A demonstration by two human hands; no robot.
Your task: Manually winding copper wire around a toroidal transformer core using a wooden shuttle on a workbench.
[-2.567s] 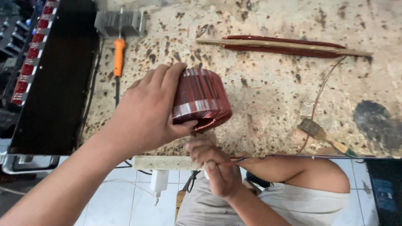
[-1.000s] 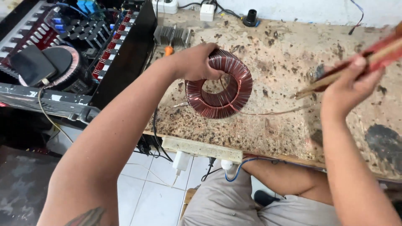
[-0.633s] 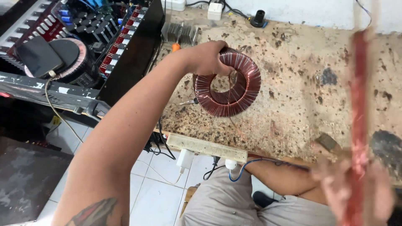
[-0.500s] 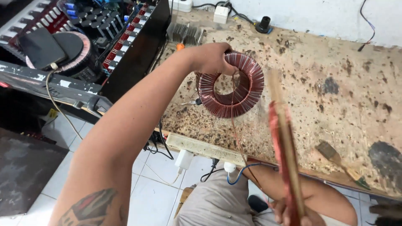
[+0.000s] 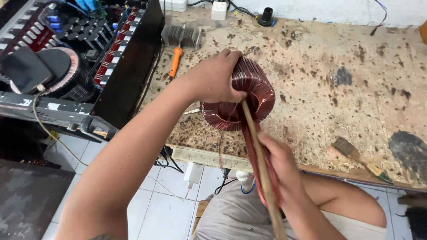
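Left hand (image 5: 213, 80) clamps copper toroid coil (image 5: 240, 100), tilted on edge above speckled bench (image 5: 338, 102) front. Right hand (image 5: 280, 166) fisted around wooden wire-wound stick (image 5: 255, 142) poking into coil's hole.

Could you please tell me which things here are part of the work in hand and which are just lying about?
In hand:
left hand gripping the copper toroidal coil
right hand holding the wire-wound wooden stick

Lying about:
paintbrush
orange-handled screwdriver
heatsink
open amplifier chassis

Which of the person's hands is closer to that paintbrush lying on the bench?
Right. The right hand sits just left of the paintbrush; the left hand grips the copper coil, farther away.
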